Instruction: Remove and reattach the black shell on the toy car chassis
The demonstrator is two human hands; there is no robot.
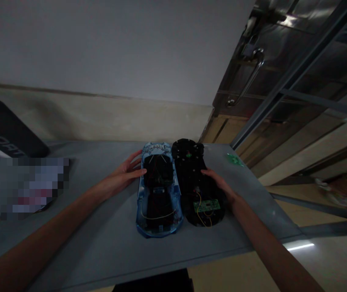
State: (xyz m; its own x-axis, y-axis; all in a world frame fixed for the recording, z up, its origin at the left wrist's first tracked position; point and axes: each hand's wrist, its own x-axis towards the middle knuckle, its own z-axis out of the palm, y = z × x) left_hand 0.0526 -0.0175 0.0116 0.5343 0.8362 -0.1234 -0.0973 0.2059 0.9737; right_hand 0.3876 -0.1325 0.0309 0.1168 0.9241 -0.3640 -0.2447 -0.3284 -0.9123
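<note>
A blue toy car body shell (142, 202) lies with its hollow inside facing up, showing dark inner parts and a thin pale wire. My left hand (127, 172) grips its left side, thumb over the rim. Directly to the right, against or very close to the shell, is a black toy car chassis (188, 172). It carries a green circuit board (206, 205) and yellow wires at its near end. My right hand (218, 182) holds the chassis by its right edge, thumb on top; its other fingers are mostly hidden.
Both parts rest on a grey table (100, 239). A small green item (235, 159) lies near its right edge. Left are a blurred-out object (36, 190) and a dark bar lettered "SPORT" (11, 134). Behind stands a wall (115, 117); a metal frame (283, 89) rises at right.
</note>
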